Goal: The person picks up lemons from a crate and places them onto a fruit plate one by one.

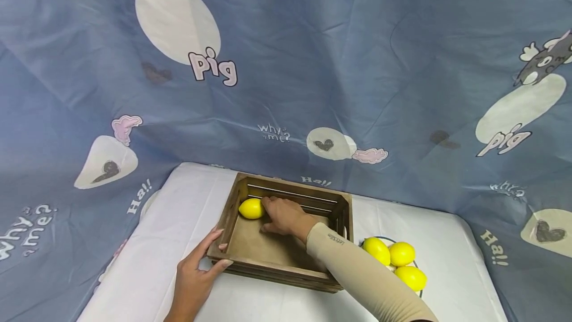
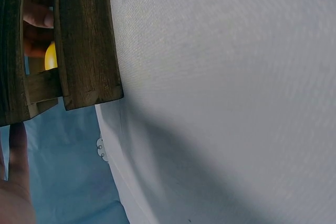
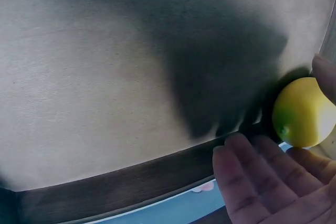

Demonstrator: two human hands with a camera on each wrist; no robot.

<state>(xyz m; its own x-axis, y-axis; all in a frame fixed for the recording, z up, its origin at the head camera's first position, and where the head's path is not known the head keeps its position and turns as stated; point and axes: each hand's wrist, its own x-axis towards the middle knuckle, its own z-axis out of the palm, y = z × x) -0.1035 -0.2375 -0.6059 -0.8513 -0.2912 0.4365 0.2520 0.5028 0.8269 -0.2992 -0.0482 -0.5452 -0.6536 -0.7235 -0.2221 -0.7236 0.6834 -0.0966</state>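
A yellow lemon (image 1: 251, 208) lies in the far left corner of a slatted brown wooden crate (image 1: 286, 268). My right hand (image 1: 284, 215) reaches down into the crate, just right of the lemon. In the right wrist view, its fingers (image 3: 257, 177) extend loosely below the lemon (image 3: 299, 111), while the thumb shows above it. The crate's near left corner is gripped by my left hand (image 1: 196, 267), thumb at the front and fingers over the left rim. Through the slats in the left wrist view, part of the lemon (image 2: 51, 57) shows.
Right of the crate, three lemons (image 1: 402, 253) sit on a plate with a dark rim (image 1: 385, 238), partly hidden by my right sleeve (image 1: 357, 267). A white cloth (image 1: 451, 252) covers the table. A blue printed curtain (image 1: 286, 63) hangs behind and at both sides.
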